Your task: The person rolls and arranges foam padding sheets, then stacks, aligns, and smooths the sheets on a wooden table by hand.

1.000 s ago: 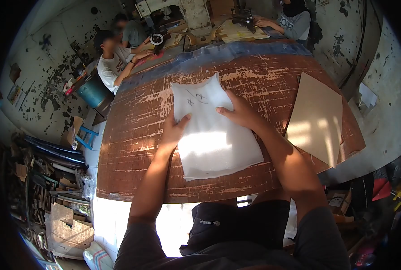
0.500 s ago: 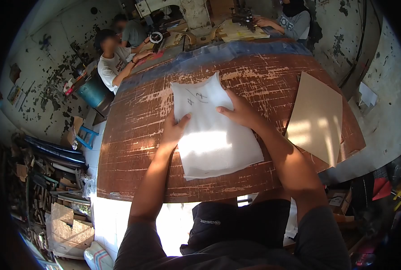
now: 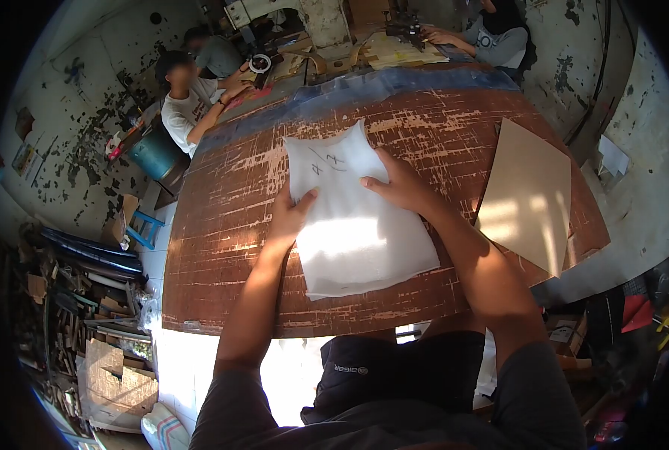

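A white, soft-looking sheet or stack (image 3: 349,255) with handwritten marks near its far end lies on the worn brown table (image 3: 222,225). My left hand (image 3: 293,217) grips its left edge, thumb on top and the other fingers hidden under or behind the edge. On the opposite edge my right hand (image 3: 402,184) holds it the same way, its thumb pointing inward. Sunlight falls across the middle of the white sheet. To the right, a flat tan board (image 3: 526,202) rests on the table, apart from both hands.
Blue-grey plastic (image 3: 334,91) covers the table's far edge. Beyond it are a sewing machine (image 3: 323,22) and seated people at the far left and far right. A blue stool (image 3: 145,229) and piled scraps (image 3: 117,382) are at the left.
The person at the far right has leaned a little to the right, and those at the far left have shifted slightly. My hands and the white sheet stay practically where they were.
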Available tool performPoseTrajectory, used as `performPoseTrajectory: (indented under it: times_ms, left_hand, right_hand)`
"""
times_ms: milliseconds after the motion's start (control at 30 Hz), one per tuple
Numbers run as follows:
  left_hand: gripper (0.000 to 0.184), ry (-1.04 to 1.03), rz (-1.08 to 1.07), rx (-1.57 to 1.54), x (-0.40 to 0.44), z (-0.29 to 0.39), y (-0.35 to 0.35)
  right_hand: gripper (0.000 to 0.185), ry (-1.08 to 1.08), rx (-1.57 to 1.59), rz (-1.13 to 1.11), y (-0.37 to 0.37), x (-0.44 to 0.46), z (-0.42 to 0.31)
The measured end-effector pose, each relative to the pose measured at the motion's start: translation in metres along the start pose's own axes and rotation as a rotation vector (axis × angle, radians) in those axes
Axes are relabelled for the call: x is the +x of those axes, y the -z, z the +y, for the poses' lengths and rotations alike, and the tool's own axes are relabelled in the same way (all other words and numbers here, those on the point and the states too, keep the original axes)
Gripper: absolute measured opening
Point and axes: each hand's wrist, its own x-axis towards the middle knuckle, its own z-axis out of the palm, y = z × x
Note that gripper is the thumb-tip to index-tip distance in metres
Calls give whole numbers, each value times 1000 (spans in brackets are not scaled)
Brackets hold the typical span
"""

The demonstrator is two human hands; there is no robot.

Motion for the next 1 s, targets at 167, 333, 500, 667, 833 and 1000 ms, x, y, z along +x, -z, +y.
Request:
performPoseTrajectory:
  times_ms: [167, 333, 500, 667, 833, 1000]
  left_hand:
    - [38, 22, -4, -8, 0, 1, 0]
    - [38, 9, -3, -7, 0, -1, 0]
    - [39, 4, -9, -10, 1, -3, 1]
    - [41, 18, -7, -16, 1, -1, 0]
    - [42, 11, -7, -20, 2, -8, 3]
    - [40, 0, 1, -22, 1, -7, 2]
  right_hand:
    - [65, -15, -1, 4, -2, 1, 4]
    - [66, -3, -7, 10, -1, 0, 2]
    - [67, 19, 22, 13, 0, -1, 0]
    - [66, -35, 16, -21, 2, -1, -5]
    - [72, -22, 21, -25, 2, 0, -3]
    - [67, -25, -1, -12, 1, 0, -3]
